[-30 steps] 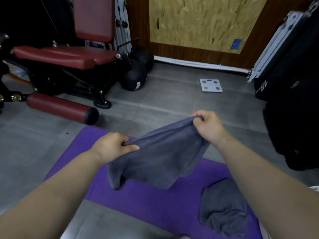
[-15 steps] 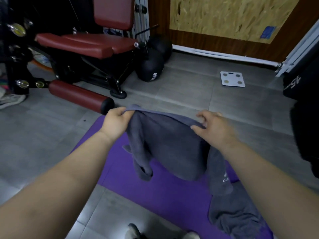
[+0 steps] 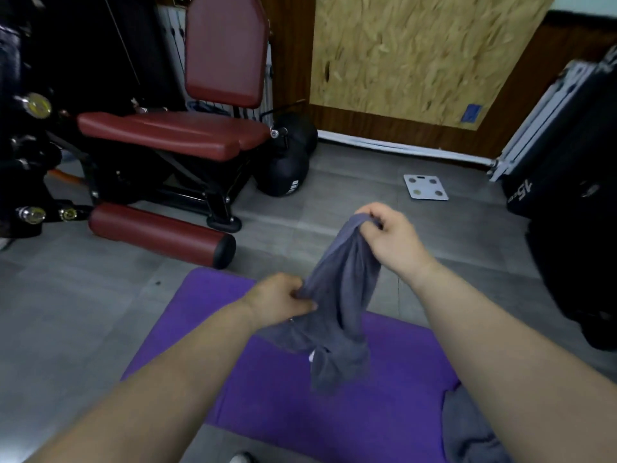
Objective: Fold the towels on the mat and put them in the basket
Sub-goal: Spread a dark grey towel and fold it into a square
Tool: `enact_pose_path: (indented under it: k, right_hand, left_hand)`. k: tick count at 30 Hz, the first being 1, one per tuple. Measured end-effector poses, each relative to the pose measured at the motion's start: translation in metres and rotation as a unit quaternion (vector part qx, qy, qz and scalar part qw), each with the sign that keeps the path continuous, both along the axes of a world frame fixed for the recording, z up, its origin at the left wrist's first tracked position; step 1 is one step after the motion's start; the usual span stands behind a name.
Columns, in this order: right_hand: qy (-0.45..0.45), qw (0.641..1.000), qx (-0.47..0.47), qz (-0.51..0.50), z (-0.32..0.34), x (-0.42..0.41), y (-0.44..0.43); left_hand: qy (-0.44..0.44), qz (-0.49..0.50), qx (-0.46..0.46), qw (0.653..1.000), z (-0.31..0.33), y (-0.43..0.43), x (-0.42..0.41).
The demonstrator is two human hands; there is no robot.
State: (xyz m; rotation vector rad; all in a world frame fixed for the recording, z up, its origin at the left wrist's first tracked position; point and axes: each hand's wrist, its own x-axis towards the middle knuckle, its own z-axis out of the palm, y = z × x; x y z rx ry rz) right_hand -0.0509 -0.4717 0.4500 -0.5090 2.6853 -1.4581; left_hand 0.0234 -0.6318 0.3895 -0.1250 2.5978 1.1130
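Fingers point(image 3: 300, 293) of the left hand point(image 3: 278, 300) were curled and pinching a bunched fold of the grey towel point(image 3: 340, 295), low on its left side, as far as I could read it on my feed. The towel hung over the purple mat point(image 3: 207, 312), gathered into a narrow drape with its lower end dangling. To the right and higher, the right hand point(image 3: 390, 238) gripped the towel's top end, thumb and fingers closed around the cloth. Farther right, a second grey towel point(image 3: 467, 429) lay crumpled on the mat's near right corner. Along the back I saw a red-padded exercise machine point(image 3: 167, 135), two black medicine balls point(image 3: 283, 175), a white scale point(image 3: 425, 187) on the floor and black cases point(image 3: 574, 195).
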Motion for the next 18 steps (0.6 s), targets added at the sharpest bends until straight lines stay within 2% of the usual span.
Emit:
enact_pose_path:
  k: [3, 6, 10, 12, 15, 18]
  right_hand:
    - [0.018, 0.997, -0.033, -0.067, 0.017, -0.002, -0.022]
    - [0.034, 0.995, 0.029, -0.087, 0.015, 0.002, -0.015]
    - [0.024, 0.984, 0.132, -0.116, 0.001, 0.01, 0.002]
    - [0.025, 0.971, 0.18, -0.154, -0.008, 0.01, 0.016]
    - [-0.012, 0.948, 0.281, -0.15, -0.024, 0.016, 0.033]
    - [-0.111, 0.915, 0.371, -0.107, -0.053, 0.027, 0.044]
  left_hand:
    - [-0.036, -0.012, 0.009, 0.999, -0.026, -0.037, 0.011]
    - [-0.032, 0.006, 0.026, 0.999, -0.046, -0.064, 0.013]
    - [0.038, 0.099, -0.035, 0.994, -0.061, -0.089, -0.003]
    - [0.028, 0.147, -0.074, 0.986, -0.068, -0.104, -0.007]
    - [0.011, 0.114, -0.161, 0.98, -0.084, -0.124, -0.008]
    - [0.007, 0.093, -0.113, 0.989, -0.099, -0.139, -0.015]
